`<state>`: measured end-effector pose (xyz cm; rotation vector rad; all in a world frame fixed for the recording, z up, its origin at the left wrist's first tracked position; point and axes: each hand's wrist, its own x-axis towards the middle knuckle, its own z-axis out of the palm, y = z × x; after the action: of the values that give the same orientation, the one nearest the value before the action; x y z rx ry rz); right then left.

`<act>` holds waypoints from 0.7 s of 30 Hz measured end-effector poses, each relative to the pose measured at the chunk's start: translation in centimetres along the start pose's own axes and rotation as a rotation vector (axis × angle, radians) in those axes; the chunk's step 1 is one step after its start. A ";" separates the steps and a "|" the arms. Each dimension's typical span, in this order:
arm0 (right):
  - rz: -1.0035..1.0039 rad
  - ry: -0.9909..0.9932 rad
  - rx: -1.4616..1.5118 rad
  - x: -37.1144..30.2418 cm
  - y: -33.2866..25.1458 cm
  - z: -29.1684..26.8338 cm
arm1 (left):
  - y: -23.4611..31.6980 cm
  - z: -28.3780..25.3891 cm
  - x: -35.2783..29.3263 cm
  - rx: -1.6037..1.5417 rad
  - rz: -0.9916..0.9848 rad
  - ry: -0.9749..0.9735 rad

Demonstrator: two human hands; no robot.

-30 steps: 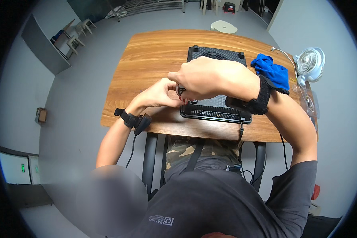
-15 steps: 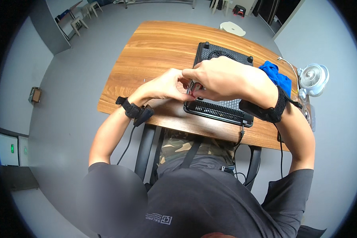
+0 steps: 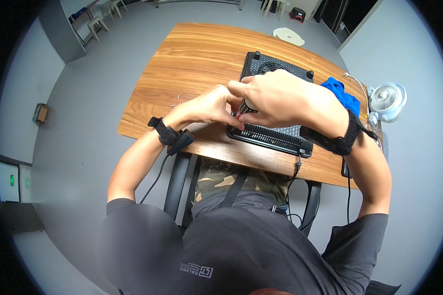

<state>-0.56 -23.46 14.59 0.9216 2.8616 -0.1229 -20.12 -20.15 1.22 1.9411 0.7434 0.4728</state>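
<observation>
The person's left hand (image 3: 212, 105) and right hand (image 3: 280, 98) meet above the near edge of the brown wooden bench (image 3: 192, 59), fingertips together over a small dark ribbed tool handle (image 3: 246, 106). The right hand's fingers are curled closed around this handle, and the left hand's fingers are pinched at its lower end, where a bit of red shows; what exactly they pinch is too small to tell. Directly under the hands lies a flat black slatted plastic device with a mesh top (image 3: 275, 135), set near the bench's near edge toward its right side, a cable hanging from its front. A crumpled blue cloth (image 3: 342, 96) lies beside it at the right edge of the bench. A small white desk fan (image 3: 386, 101) stands just past that edge. Both wrists carry black straps, the left one (image 3: 170, 135) with a cable trailing down.
</observation>
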 end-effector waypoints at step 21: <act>0.044 -0.101 0.015 0.4 -0.1 -1.3 | 1.8 -0.9 -0.7 -0.044 0.085 -0.050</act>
<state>-1.04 -23.16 15.83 0.9517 2.7498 -0.1817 -20.66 -20.66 3.28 1.9420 0.6163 0.4867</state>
